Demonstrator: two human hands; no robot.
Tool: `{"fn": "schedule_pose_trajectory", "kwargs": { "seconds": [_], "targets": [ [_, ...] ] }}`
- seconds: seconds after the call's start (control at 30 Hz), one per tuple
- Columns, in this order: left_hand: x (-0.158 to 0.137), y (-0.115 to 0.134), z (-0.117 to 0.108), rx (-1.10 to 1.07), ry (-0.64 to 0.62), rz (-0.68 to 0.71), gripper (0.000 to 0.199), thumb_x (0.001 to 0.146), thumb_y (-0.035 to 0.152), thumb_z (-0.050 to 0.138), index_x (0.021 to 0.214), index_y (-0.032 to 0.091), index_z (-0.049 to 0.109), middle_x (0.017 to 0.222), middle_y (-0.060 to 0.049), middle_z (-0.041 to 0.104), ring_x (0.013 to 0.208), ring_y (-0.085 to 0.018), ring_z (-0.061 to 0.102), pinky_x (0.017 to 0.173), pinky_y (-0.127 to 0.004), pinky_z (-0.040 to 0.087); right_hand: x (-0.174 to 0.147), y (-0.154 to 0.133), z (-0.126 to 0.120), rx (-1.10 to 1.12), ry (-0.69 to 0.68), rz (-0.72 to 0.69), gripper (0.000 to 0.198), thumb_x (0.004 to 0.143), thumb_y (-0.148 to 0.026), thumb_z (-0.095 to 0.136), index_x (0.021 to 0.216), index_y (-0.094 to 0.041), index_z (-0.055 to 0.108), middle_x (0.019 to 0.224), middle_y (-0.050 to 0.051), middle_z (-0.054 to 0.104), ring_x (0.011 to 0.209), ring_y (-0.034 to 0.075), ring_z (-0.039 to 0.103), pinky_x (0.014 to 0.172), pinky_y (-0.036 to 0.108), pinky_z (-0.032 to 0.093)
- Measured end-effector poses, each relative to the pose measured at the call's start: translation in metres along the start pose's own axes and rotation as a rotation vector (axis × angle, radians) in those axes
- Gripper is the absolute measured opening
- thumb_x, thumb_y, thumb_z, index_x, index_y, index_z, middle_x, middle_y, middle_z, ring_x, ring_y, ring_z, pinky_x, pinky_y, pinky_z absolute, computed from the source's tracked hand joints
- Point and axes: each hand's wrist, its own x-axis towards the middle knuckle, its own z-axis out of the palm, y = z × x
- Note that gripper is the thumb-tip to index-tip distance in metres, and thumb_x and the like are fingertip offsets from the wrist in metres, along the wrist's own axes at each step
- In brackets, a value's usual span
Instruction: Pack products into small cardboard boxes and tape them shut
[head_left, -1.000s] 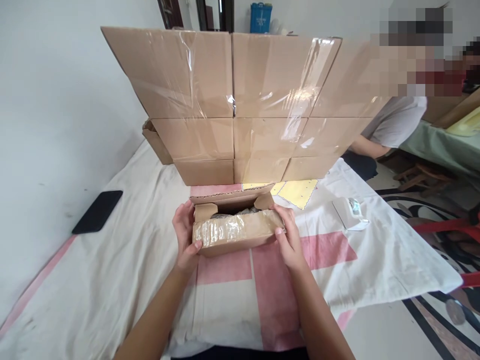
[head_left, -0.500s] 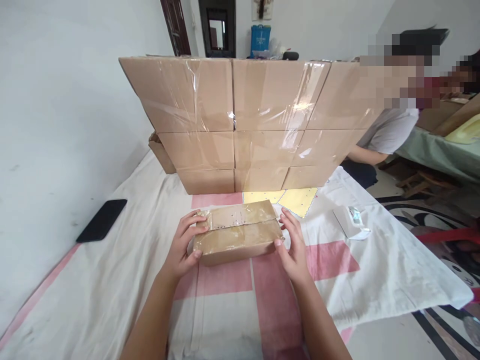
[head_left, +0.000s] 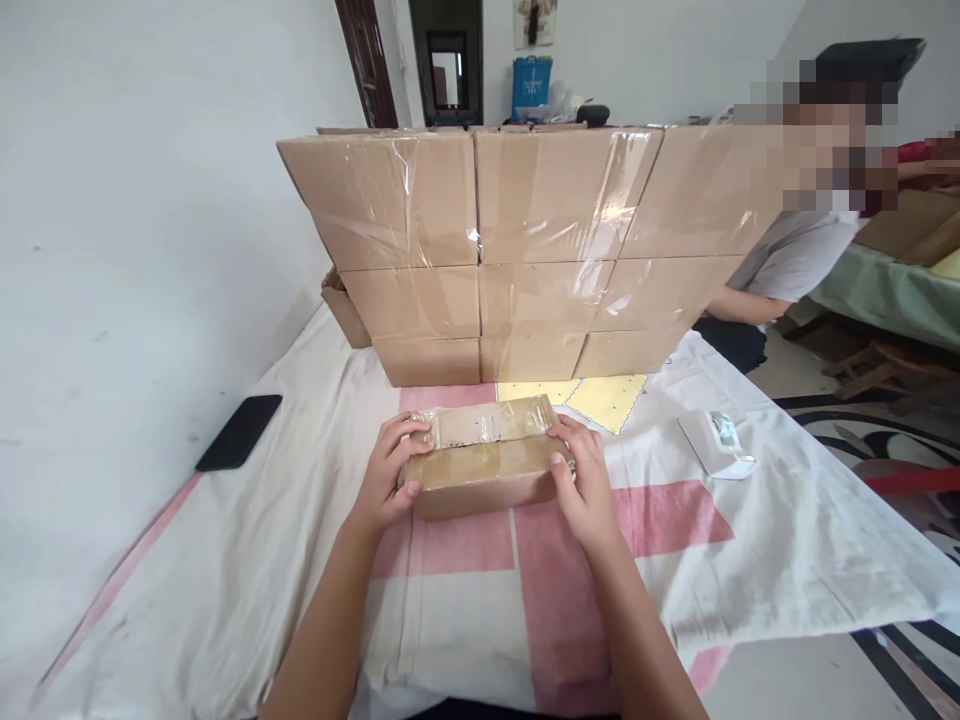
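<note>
Centrally in the frame, my left hand (head_left: pixel 390 472) and right hand (head_left: pixel 583 480) clasp opposite ends of the box (head_left: pixel 491 490), fingers over its flap (head_left: pixel 457 428); easing that pressure could let the flap spring up, since its wrinkled tape (head_left: pixel 486 432) may not grip.

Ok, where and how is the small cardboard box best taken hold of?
I'd grip the small cardboard box by its two short ends, left hand from the left, right hand from the right. It is long and lies crosswise, and its top flap has a ragged edge, so the ends look surer.
</note>
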Motion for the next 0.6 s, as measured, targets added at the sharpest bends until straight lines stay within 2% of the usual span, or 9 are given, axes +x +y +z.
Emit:
{"fn": "schedule_pose_trajectory", "kwargs": {
  "seconds": [0.17,0.33,0.43,0.6],
  "targets": [
    [-0.003,0.001,0.000,0.034,-0.023,0.015,0.063,0.097,0.071,0.028,0.124,0.025,0.061,0.134,-0.014,0.055,0.133,-0.034,0.046,0.115,-0.059,0.035,0.000,-0.003,0.003,0.026,-0.010,0.060,0.025,0.098,-0.029,0.043,0.117,-0.026,0.059,0.133,0.009,0.057,0.131,0.031,0.046,0.104,0.051,0.040],
    [-0.006,0.004,0.001,0.041,0.008,0.020,0.065,0.097,0.071,0.027,0.128,0.024,0.060,0.137,-0.014,0.056,0.135,-0.034,0.046,0.115,-0.057,0.036,0.001,-0.009,0.000,-0.032,-0.013,0.068,0.023,0.098,-0.029,0.043,0.114,-0.026,0.059,0.125,0.008,0.060,0.120,0.029,0.052,0.101,0.050,0.043],
    [-0.007,0.005,-0.002,0.113,0.010,0.049,0.064,0.099,0.067,0.026,0.130,0.022,0.059,0.137,-0.015,0.057,0.138,-0.035,0.044,0.114,-0.059,0.035,-0.003,-0.014,-0.003,-0.026,0.001,0.055,0.023,0.099,-0.032,0.045,0.115,-0.025,0.061,0.136,0.011,0.053,0.128,0.030,0.049,0.106,0.052,0.042],
    [-0.007,0.011,-0.011,0.298,-0.025,0.105,0.042,0.098,0.042,0.041,0.130,0.024,0.061,0.135,-0.011,0.064,0.138,-0.035,0.046,0.109,-0.055,0.038,-0.020,-0.017,-0.010,0.051,0.038,0.045,0.035,0.100,-0.035,0.049,0.134,-0.031,0.057,0.154,0.009,0.039,0.141,0.029,0.042,0.113,0.050,0.042]
  ]
}}
